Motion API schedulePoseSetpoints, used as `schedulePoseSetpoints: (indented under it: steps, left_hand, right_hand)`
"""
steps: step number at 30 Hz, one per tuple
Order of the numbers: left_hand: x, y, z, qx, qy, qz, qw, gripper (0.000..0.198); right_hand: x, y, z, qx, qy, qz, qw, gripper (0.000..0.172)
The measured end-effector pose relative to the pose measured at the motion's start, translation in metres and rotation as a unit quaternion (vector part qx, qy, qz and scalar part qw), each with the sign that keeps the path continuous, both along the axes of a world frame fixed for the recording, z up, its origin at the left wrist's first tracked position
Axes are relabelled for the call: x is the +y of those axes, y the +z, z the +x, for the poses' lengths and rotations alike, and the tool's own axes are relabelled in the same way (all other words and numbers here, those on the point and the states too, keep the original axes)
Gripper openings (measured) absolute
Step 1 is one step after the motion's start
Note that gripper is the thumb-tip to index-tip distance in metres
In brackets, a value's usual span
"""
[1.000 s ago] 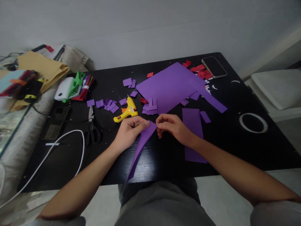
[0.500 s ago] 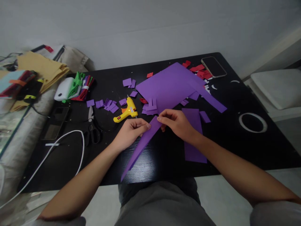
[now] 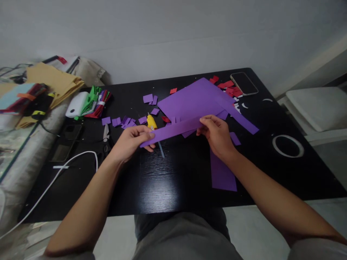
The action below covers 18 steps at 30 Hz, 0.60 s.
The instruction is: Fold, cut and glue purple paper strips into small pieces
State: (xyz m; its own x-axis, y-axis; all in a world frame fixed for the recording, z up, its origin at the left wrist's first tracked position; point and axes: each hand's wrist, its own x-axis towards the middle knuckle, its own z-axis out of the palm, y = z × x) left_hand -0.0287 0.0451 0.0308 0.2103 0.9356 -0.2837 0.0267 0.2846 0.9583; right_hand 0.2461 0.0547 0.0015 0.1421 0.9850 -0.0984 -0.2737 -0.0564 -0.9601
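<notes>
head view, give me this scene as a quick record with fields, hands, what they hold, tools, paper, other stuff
left hand: pinches one end of a purple strip
right hand: pinches the strip's other end
strip: stretched out between the hands, over the black table
tools: yellow glue gun, partly hidden; scissors beside the left forearm, handles partly covered
paper: large purple sheet beyond the strip; small purple pieces to its left; red scraps near the phone
other: phone at the far right corner
</notes>
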Motion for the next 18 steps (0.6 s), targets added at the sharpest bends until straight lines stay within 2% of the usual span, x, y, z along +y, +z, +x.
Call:
schedulePoseSetpoints:
  steps: [2,3,5,7,9,12,13,15,18]
  left_hand:
    - [0.004,0.002,-0.002,-0.023,0.086,0.04,0.995,0.025]
    - [0.005,0.002,-0.002,-0.039,0.127,0.057,0.99,0.024]
    - [0.005,0.003,-0.001,-0.076,0.178,0.079,0.978,0.022]
    - [0.004,0.002,0.001,-0.103,0.178,0.084,0.975,0.022]
    - [0.001,0.002,0.003,-0.104,0.129,0.067,0.984,0.023]
    - [-0.007,0.001,0.007,-0.062,-0.013,0.026,0.998,0.022]
    - [-0.01,0.0,0.01,-0.045,-0.065,0.018,0.997,0.021]
    - [-0.015,-0.003,0.017,-0.016,-0.133,0.013,0.991,0.019]
    - [-0.02,-0.007,0.028,-0.008,-0.139,0.01,0.99,0.022]
  right_hand:
    - [-0.003,0.002,0.001,0.012,0.039,-0.004,0.999,0.012]
    - [-0.004,0.003,0.002,0.017,0.08,-0.01,0.997,0.011]
    - [-0.006,0.005,0.005,0.017,0.213,-0.037,0.976,0.01]
    - [-0.007,0.008,0.01,0.012,0.341,-0.062,0.938,0.014]
    - [-0.008,0.01,0.013,0.017,0.39,-0.063,0.919,0.022]
    - [-0.011,0.012,0.007,0.005,0.42,-0.068,0.905,0.041]
    - [-0.014,0.011,0.003,-0.012,0.42,-0.074,0.905,0.043]
    - [-0.023,0.011,-0.007,-0.045,0.428,-0.069,0.9,0.037]
    - [-0.035,0.012,-0.019,-0.102,0.404,-0.029,0.909,0.024]
